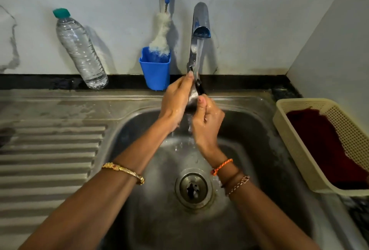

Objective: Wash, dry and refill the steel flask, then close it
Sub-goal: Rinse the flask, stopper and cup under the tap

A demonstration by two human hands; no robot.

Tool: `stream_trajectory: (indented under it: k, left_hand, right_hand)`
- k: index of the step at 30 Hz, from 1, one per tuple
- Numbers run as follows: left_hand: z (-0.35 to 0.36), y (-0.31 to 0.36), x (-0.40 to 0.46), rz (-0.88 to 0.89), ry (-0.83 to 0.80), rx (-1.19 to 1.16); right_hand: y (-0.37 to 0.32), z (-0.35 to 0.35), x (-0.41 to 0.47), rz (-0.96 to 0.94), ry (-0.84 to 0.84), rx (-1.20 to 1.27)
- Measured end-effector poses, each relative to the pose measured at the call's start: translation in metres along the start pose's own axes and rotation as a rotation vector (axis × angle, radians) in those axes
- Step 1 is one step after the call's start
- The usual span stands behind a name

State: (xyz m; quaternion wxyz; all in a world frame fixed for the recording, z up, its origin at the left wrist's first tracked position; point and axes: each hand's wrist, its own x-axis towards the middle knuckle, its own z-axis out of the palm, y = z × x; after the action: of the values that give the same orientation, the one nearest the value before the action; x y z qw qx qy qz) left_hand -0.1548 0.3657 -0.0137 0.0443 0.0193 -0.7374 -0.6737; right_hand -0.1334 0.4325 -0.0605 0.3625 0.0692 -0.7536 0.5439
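Water runs from the tap (201,30) at upper centre onto the steel flask (193,92), which sits just above the middle of the frame, over the sink (259,129). Both hands hold it under the stream: the left hand (176,100) has its grip curled round the flask's side with fingertips up near the mouth, and the right hand (207,119) has its grip wrapped round the lower body, thumb pressed on the steel. Most of the flask is hidden behind the fingers, so I cannot tell whether the mouth faces the water.

Slipping looks like the main risk. Wet steel in wet palms offers little hold, and a loosened grip could drop the flask into the basin and dent it. The stream striking the rim could also splash out over the ribbed drainboard (50,159) at left or toward the cream basket (295,149) with the dark red cloth (329,145) at right, soaking what is probably meant for drying. The bottle brush (161,36) in the blue cup (155,72) and the plastic water bottle (79,50) at upper left stand near enough to be knocked by a careless reach.
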Motion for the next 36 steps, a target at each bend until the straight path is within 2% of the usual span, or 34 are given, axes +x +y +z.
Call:
stream_trajectory:
  k: [2,5,6,8,10,12,14,17,22,23,25,28,31,36]
  left_hand:
    - [-0.008,-0.005,-0.004,0.166,0.08,0.356]
    - [-0.012,-0.016,-0.015,0.436,-0.066,0.495]
    - [-0.011,-0.02,-0.017,0.449,-0.121,0.496]
    - [-0.012,-0.022,-0.023,0.327,-0.181,0.438]
    - [-0.014,-0.017,-0.029,0.19,-0.241,0.322]
    - [-0.021,-0.015,-0.036,0.224,-0.272,0.414]
    - [-0.027,-0.018,-0.041,0.294,-0.273,0.528]
    - [-0.035,-0.018,-0.046,0.277,-0.306,0.537]
    - [-0.059,-0.02,-0.051,0.275,-0.344,0.687]
    - [-0.065,-0.021,-0.051,0.284,-0.347,0.672]
    - [-0.078,-0.022,-0.053,0.283,-0.345,0.614]
    - [-0.107,-0.02,-0.059,0.261,-0.326,0.544]
    - [-0.141,-0.018,-0.067,0.267,-0.282,0.543]
    - [-0.207,-0.023,-0.081,0.281,-0.125,0.573]
  right_hand:
    - [-0.015,0.006,0.001,0.276,0.066,0.085]
    - [-0.025,0.001,0.017,0.89,0.2,0.503]
    - [-0.024,-0.004,0.022,1.073,0.19,0.594]
    - [-0.024,-0.014,0.032,1.291,0.075,0.63]
    - [-0.025,-0.021,0.036,1.419,-0.032,0.623]
    - [-0.031,-0.026,0.035,1.487,-0.051,0.676]
    - [-0.035,-0.026,0.031,1.494,-0.057,0.748]
    - [-0.036,-0.023,0.017,1.514,-0.055,0.752]
    - [-0.035,-0.02,-0.008,1.5,-0.122,0.552]
    - [-0.034,-0.018,-0.014,1.436,-0.146,0.446]
    - [-0.042,-0.017,-0.025,1.176,-0.15,0.229]
    - [-0.067,-0.006,-0.047,0.847,-0.145,0.099]
    - [-0.094,0.016,-0.067,0.688,-0.195,0.062]
    - [-0.138,0.066,-0.086,0.569,-0.366,0.025]
